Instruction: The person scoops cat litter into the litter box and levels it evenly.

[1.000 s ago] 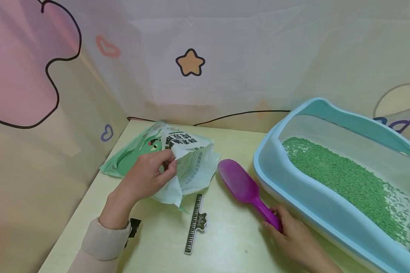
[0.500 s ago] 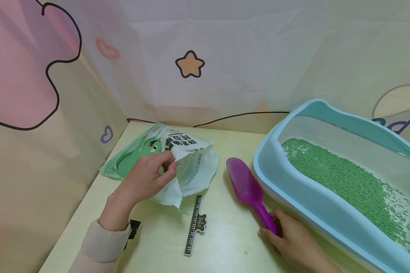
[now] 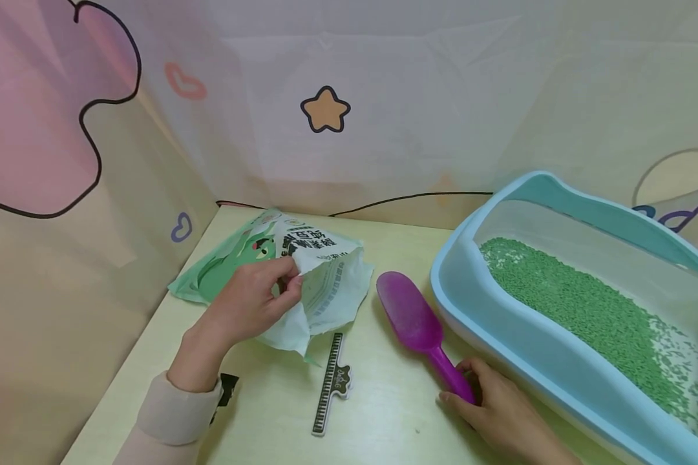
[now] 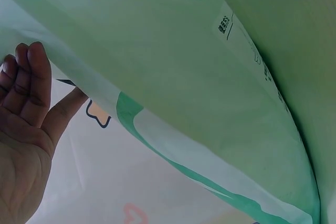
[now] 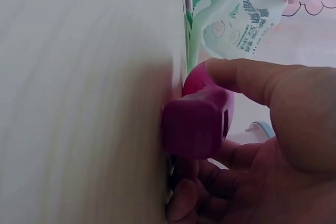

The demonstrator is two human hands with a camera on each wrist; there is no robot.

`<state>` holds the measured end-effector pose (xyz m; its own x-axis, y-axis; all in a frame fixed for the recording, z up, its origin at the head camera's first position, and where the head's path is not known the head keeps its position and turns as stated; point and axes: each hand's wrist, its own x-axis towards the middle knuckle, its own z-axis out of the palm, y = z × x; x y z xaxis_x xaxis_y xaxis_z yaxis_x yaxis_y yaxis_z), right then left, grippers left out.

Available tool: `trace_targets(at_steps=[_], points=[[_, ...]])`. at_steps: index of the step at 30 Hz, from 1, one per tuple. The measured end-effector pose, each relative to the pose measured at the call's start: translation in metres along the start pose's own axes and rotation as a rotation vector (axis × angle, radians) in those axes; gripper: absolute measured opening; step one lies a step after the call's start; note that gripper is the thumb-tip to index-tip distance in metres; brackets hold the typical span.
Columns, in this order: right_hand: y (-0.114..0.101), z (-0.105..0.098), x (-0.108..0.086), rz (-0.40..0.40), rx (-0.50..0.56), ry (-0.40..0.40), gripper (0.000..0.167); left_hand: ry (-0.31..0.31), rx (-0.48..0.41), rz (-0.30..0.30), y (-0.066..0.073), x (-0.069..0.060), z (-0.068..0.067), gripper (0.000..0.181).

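Observation:
My left hand pinches the top edge of a green-and-white plastic bag and holds its mouth apart, facing right. In the left wrist view the thumb of that hand meets the edge of the bag. My right hand holds a purple scoop by the end of its handle. The scoop lies low over the table between bag and box, its bowl pointing away. Thumb on one side and curled fingers on the other flank the handle in the right wrist view. The bag's inside is mostly hidden.
A light-blue litter box stands on the right, with green pellets spread over its floor. A piano-key-patterned clip lies on the table below the bag. Printed cloth walls enclose the table's back and left.
The scoop's bowl swung right toward the litter box, then partway back left, while my right hand shifted slightly. My left hand and the bag have stayed in place.

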<state>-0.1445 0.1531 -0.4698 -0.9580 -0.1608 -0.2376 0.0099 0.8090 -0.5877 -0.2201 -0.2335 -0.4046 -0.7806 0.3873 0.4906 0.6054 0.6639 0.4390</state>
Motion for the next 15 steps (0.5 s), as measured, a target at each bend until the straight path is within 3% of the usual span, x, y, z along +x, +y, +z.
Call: trace_targets(at_steps=[15], points=[[0.0051,0.0026,0.0003,-0.009,0.051,-0.003,0.045,-0.022,0.007,-0.006,0.0019,0.001,0.003,0.016]])
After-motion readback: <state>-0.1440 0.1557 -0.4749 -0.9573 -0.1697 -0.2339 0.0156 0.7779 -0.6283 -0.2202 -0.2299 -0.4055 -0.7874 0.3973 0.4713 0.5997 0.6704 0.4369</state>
